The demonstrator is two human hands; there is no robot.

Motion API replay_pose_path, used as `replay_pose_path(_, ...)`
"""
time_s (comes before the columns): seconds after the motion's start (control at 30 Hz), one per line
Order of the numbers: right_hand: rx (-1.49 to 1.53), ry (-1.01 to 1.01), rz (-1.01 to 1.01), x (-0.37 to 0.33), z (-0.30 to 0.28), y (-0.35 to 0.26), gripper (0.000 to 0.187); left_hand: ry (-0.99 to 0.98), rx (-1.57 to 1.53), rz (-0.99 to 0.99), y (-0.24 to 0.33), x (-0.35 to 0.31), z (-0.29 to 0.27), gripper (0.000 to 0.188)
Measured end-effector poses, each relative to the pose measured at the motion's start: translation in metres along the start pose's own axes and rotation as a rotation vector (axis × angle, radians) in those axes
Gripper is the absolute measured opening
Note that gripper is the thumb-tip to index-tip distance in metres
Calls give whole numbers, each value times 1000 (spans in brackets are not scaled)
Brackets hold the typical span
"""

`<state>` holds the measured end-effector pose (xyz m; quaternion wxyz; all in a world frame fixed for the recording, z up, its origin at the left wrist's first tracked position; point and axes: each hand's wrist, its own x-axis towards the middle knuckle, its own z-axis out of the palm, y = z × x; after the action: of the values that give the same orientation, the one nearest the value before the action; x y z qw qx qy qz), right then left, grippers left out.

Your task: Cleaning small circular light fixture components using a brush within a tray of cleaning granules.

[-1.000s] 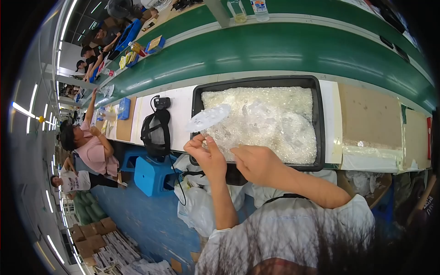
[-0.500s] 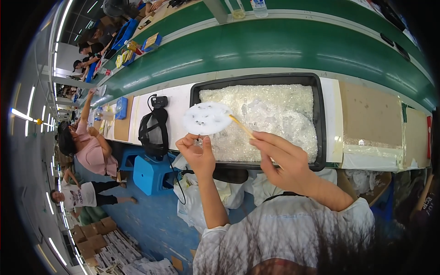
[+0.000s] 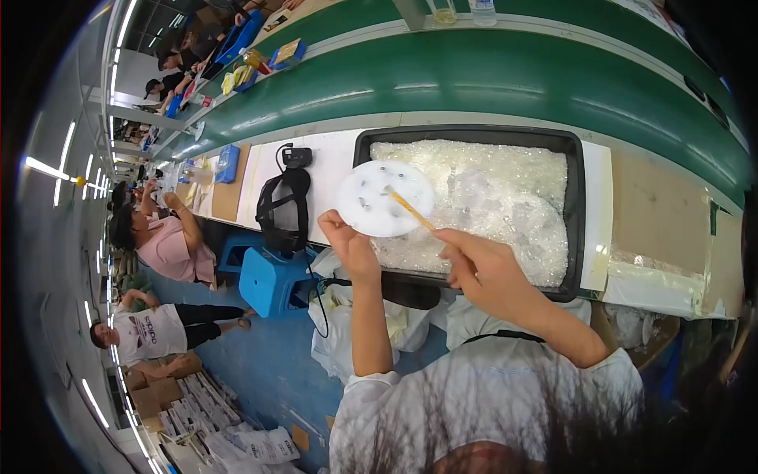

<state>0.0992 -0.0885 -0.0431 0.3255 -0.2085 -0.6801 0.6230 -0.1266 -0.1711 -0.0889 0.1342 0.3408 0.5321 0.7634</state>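
The round disc (image 3: 386,198) I pinch in my left hand (image 3: 349,245) looks like thin, translucent white plastic, smooth with a dull sheen and a few dark dots on it. The stick (image 3: 410,209) in my right hand (image 3: 483,268) is slim and yellowish, matt, like wood or bamboo; I cannot tell which. The tray (image 3: 575,207) is black plastic, matt along its rim, and the heap (image 3: 505,189) filling it is clear, glossy, crinkled plastic that glitters. The conveyor belt (image 3: 505,79) beyond is green, smooth and shiny. Flat brown cardboard (image 3: 659,213) lies beside the tray, dull and papery. The stool (image 3: 268,280) is blue, smooth moulded plastic.
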Motion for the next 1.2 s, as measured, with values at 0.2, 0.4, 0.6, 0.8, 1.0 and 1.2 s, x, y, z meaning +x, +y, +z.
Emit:
replay_pose_path(0.2, 130, 35, 18, -5, 0, 2, 21, 80, 256, -8, -13, 4, -1, 30)
replay_pose_path(0.4, 119, 82, 60, -8, -1, 8, 29, -6, 17, -15, -19, 2, -13, 24)
replay_pose_path(0.6, -105, 63, -1, 4, 0, 4, 33, -17, 113, 3, -21, 4, -19, 18)
replay_pose_path(0.8, -119, 51, -3, 5, -2, 8, 31, 37, 353, 73, -25, 10, -23, 24)
replay_pose_path(1.0, -49, 127, -69, 0, 0, 16, 33, 20, 302, 7, -16, 15, -7, 19)
replay_pose_path(1.2, 42, 128, 20, -2, -2, 6, 35, 50, 109, -108, 0, 17, 1, 24)
